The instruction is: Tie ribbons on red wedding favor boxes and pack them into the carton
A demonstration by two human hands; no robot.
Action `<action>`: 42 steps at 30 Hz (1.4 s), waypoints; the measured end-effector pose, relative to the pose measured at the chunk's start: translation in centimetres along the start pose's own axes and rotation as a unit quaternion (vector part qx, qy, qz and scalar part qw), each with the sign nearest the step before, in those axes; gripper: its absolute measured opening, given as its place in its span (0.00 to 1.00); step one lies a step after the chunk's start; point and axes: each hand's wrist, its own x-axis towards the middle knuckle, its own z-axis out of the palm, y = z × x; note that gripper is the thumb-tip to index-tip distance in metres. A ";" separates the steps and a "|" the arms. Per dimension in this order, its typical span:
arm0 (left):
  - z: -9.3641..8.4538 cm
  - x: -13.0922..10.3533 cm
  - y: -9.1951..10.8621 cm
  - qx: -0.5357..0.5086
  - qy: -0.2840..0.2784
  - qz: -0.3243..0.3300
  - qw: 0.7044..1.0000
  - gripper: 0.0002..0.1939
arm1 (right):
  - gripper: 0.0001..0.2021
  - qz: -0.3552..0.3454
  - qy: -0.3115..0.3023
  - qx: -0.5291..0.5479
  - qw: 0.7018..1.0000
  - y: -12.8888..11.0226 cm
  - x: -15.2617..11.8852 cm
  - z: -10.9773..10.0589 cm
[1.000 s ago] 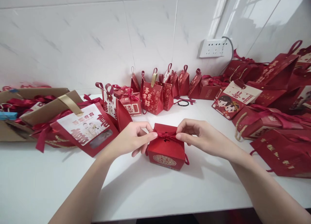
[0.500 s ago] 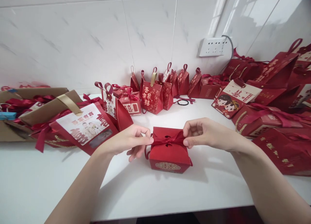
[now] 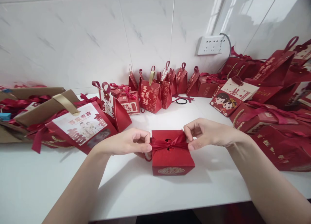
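Note:
A red gift box (image 3: 173,160) with a round gold emblem on its front stands on the white table before me. Across its top runs a dark red ribbon (image 3: 169,144), crossed or knotted at the middle over a dark cut-out. My left hand (image 3: 133,142) pinches the ribbon at the box's left edge, thumb against curled fingers. At the right edge, my right hand (image 3: 202,133) grips the other side of the ribbon between thumb and forefinger. The ribbon lies taut between both hands. A loose ribbon loop hangs by the left side, partly behind my fingers.
Several red gift bags (image 3: 150,96) line the wall behind. More red boxes (image 3: 284,146) are piled at the right. A cardboard box (image 3: 41,109) full of red packages stands left, beside a white-fronted bag (image 3: 81,123). A black ring (image 3: 181,101) lies behind the gift box.
The view has shifted slightly. The ribbon looks pulled flatter and tighter across the box. My left fingers have curled in more, and the box has turned a little.

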 end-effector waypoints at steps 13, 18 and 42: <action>-0.8 0.6 -0.6 0.130 0.083 0.096 0.983 0.20 | 0.18 -0.035 0.002 0.032 0.999 1.2 -0.2 -2.4; 0.0 0.4 -0.8 0.159 0.119 0.084 0.977 0.49 | 0.21 -0.088 0.152 0.015 0.984 1.3 0.6 -2.3; -0.1 1.1 -0.7 0.157 0.136 0.088 0.974 0.35 | 0.16 -0.065 0.145 -0.133 0.978 0.7 1.8 -0.2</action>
